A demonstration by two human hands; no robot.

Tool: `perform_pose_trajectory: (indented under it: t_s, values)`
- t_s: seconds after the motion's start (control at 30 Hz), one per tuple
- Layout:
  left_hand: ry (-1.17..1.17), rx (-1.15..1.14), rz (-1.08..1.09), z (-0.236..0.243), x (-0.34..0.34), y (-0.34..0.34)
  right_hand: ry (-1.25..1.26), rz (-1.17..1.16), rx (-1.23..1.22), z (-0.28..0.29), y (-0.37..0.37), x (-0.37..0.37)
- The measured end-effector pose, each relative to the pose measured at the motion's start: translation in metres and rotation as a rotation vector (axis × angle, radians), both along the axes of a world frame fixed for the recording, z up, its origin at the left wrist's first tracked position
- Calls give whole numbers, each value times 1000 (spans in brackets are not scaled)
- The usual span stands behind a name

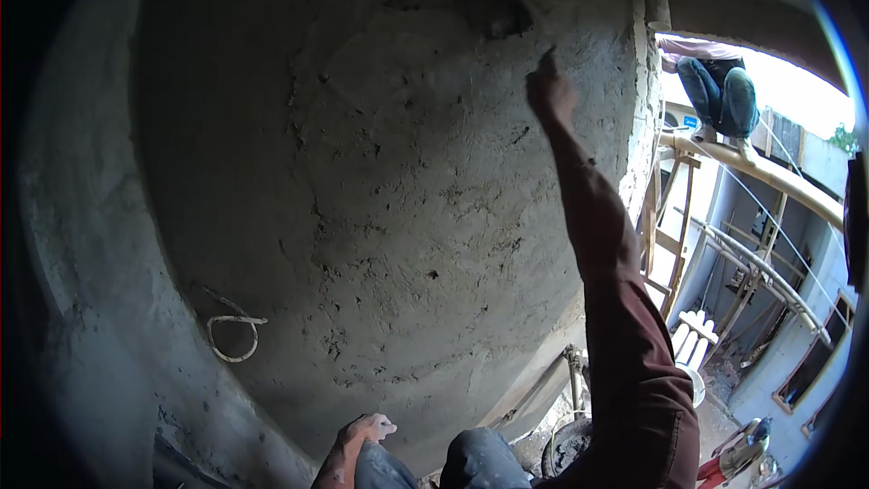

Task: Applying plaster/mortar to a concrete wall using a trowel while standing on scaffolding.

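A grey wall of rough, fresh-looking mortar (407, 172) fills the middle of the view, with pits and trowel-like marks across it. My right arm, in a dark red sleeve, reaches far up it. My right hand (550, 95) is closed near the upper right of the wall. Something dark and narrow juts up from it; whether that is a finger or a handle I cannot tell. Up and left of it lies a dark patch (502, 18) in the mortar. My left hand (369, 427), pale-smeared and curled, is beside my left knee; its grip is hidden.
A looped cable (235, 337) sticks out at the lower left wall. A dark bucket (570, 442) stands beside my right knee. On the right, a person (722, 91) crouches on a thick pole (769, 177) amid scaffolding. Another person (738, 453) is far below.
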State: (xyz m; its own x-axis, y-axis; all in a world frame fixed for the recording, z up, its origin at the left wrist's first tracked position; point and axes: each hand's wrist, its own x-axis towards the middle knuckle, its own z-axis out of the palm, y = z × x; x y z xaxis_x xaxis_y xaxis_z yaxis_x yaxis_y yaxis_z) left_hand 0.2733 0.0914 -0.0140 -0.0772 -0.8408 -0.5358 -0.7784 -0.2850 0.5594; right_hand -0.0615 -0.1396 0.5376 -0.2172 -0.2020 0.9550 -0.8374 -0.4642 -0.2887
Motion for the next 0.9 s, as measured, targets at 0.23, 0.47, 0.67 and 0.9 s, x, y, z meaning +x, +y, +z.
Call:
perform_pose_trajectory:
  t_s: [0.23,0.47,0.67,0.9]
  values:
    - [172,-9,137,-55,23,19,32,1091,471,-177,83,134]
    - [179,46,-56,-57,33,11,191,345,1050,-346,217,-123]
    - [84,132,21,-3,7,-5,-120,-56,1921,-400,370,-227]
    - [113,157,-73,-15,-26,-13,-579,132,1932,-590,396,-223]
